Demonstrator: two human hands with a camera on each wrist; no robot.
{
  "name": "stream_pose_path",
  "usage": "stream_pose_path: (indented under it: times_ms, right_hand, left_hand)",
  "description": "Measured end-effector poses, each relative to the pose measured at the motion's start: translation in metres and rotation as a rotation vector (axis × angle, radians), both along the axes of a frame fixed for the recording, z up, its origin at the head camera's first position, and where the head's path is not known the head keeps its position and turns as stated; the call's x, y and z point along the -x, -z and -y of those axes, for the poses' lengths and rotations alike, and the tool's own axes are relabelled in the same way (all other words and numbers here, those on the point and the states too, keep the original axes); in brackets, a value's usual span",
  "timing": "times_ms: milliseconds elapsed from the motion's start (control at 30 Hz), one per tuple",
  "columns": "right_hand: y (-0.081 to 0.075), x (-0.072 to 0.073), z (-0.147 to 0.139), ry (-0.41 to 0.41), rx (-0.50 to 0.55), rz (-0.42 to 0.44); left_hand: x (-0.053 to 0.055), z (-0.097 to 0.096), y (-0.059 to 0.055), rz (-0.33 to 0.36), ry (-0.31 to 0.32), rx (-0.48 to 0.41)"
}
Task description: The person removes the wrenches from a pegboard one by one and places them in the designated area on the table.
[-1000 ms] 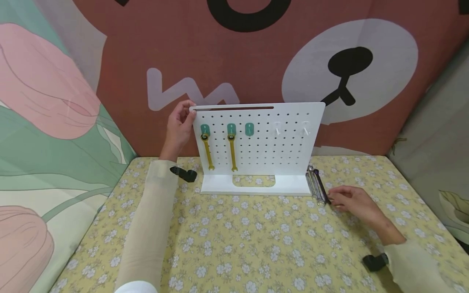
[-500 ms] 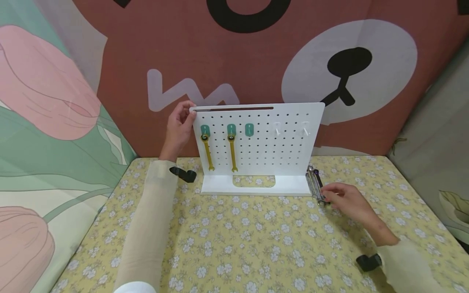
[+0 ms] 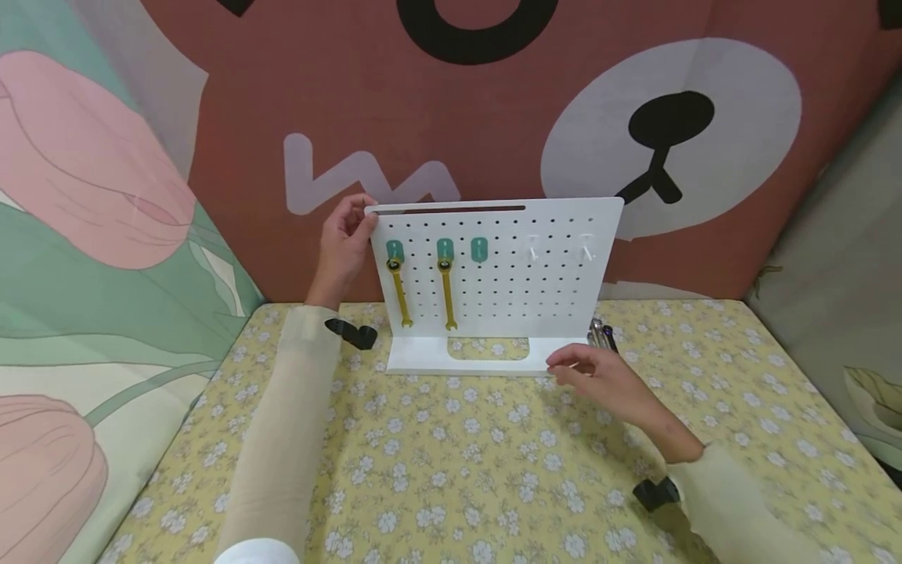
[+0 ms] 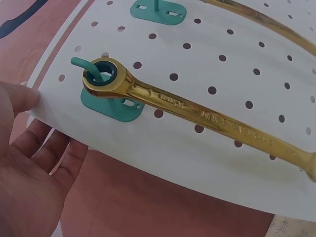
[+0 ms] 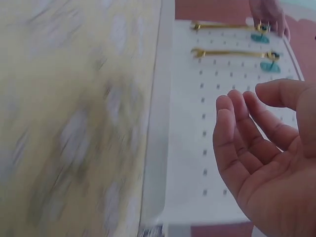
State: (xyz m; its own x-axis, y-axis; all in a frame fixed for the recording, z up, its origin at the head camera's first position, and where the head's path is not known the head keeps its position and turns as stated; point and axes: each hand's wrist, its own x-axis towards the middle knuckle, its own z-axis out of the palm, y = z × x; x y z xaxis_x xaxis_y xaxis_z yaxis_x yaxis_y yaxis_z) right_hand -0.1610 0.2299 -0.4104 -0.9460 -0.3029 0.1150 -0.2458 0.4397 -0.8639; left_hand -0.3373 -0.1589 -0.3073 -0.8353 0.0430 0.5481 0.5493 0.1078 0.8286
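My left hand grips the upper left corner of a white pegboard, thumb at the front and fingers behind the edge. Close to it, a gold ratcheting combination wrench hangs by its ring end on a teal hook. A second gold wrench hangs on another teal hook to its right. My right hand hovers by the front right of the pegboard's base. In the right wrist view its fingers are loosely bent, with nothing between them and the thumb.
A third teal hook and two white hooks on the board carry nothing. Several silver and dark wrenches lie right of the base, partly hidden by my right hand. A flowered cloth covers the table, and a printed curtain hangs behind.
My right hand has moved left from beside the wrenches on the table to the front of the pegboard's base. My left hand has stayed on the board's corner.
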Motion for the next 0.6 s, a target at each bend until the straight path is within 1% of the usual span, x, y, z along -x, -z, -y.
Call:
stream_pose_path:
  times_ms: [67, 133, 300, 467, 600]
  right_hand:
    - [-0.003, 0.007, 0.013, -0.028, 0.017, -0.027]
    - [-0.004, 0.015, 0.026, -0.046, 0.046, -0.034]
    - [-0.005, 0.032, 0.057, -0.069, 0.122, -0.023]
    - [-0.006, 0.048, 0.083, -0.037, 0.17, 0.004]
    - [-0.007, 0.06, 0.099, 0.0, 0.178, 0.06]
  left_hand:
    - [0.001, 0.0, -0.001, -0.004, 0.006, -0.007]
    - [0.001, 0.001, -0.001, -0.008, 0.012, -0.013]
    - [-0.001, 0.001, 0.001, 0.005, 0.003, -0.001]
    - [-0.002, 0.002, 0.002, 0.013, -0.006, 0.015]
    - [-0.004, 0.002, 0.0, 0.019, -0.014, 0.006]
